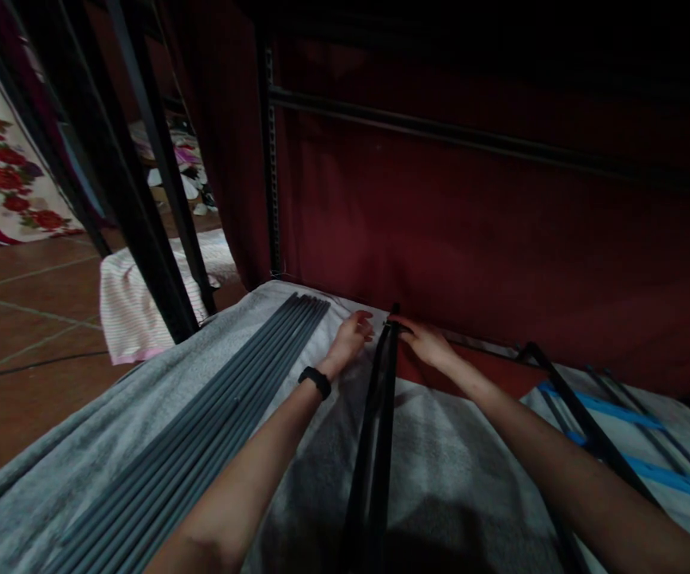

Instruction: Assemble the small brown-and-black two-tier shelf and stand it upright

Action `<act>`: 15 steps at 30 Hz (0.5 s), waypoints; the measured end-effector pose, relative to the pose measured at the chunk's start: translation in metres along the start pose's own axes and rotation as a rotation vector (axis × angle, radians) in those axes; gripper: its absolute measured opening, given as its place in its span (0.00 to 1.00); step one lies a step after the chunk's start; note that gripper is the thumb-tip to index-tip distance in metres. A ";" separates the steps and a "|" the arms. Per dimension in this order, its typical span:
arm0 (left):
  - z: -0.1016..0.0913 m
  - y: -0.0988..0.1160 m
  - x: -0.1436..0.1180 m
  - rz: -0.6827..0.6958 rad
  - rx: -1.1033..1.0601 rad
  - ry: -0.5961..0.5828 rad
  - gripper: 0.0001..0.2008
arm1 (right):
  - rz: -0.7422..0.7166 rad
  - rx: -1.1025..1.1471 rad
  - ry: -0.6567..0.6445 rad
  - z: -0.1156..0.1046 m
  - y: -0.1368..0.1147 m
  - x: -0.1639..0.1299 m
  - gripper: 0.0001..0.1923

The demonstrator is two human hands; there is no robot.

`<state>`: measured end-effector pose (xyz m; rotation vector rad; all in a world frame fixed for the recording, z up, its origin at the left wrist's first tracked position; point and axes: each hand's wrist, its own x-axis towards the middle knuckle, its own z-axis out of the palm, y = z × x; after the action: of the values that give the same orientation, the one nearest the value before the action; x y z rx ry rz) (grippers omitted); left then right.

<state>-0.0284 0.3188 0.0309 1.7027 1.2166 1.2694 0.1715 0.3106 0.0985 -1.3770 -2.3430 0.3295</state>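
My left hand (pixel 350 341), with a dark band on its wrist, hovers just left of the far end of two long black metal bars (pixel 383 414). Its fingers are curled but apart, and nothing shows in them. On the other side, my right hand (pixel 425 341) has its fingers closed at the far tip of these bars, which lie side by side and point toward me. A row of several thin grey rods (pixel 231 410) lies left of my left arm, on the grey cloth (pixel 441 446).
Dark red fabric (pixel 470 239) hangs behind, crossed by a black rail (pixel 417 123). Black posts (pixel 121 183) stand at the left. At the right lie a black bar (pixel 590 422), blue strips (pixel 668 476) and more rods. A striped cloth (pixel 135 303) hangs near the brown floor (pixel 28 319).
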 end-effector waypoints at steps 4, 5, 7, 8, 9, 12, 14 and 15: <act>0.014 -0.041 -0.020 -0.005 0.241 -0.091 0.13 | -0.051 -0.049 -0.029 -0.003 -0.003 -0.003 0.23; 0.020 -0.048 -0.023 -0.005 0.253 -0.115 0.13 | -0.066 -0.063 -0.041 -0.004 -0.003 -0.003 0.23; 0.029 -0.058 -0.025 -0.007 0.281 -0.140 0.13 | -0.093 -0.071 -0.057 -0.006 -0.004 -0.003 0.24; 0.031 -0.061 -0.025 -0.012 0.287 -0.138 0.14 | -0.101 -0.063 -0.059 -0.007 -0.004 -0.003 0.24; 0.032 -0.063 -0.025 -0.018 0.290 -0.132 0.15 | -0.105 -0.050 -0.060 -0.007 -0.004 -0.002 0.23; 0.030 -0.066 -0.029 -0.012 0.295 -0.125 0.15 | -0.097 -0.022 -0.067 -0.008 -0.002 -0.001 0.23; 0.027 -0.066 -0.034 0.014 0.301 -0.120 0.13 | -0.089 -0.016 -0.073 -0.007 0.000 0.000 0.23; 0.027 -0.067 -0.036 0.026 0.308 -0.116 0.12 | -0.090 -0.015 -0.075 -0.007 0.002 0.000 0.23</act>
<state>-0.0245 0.3070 -0.0486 1.9866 1.3785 1.0213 0.1758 0.3115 0.1037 -1.2820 -2.4646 0.3433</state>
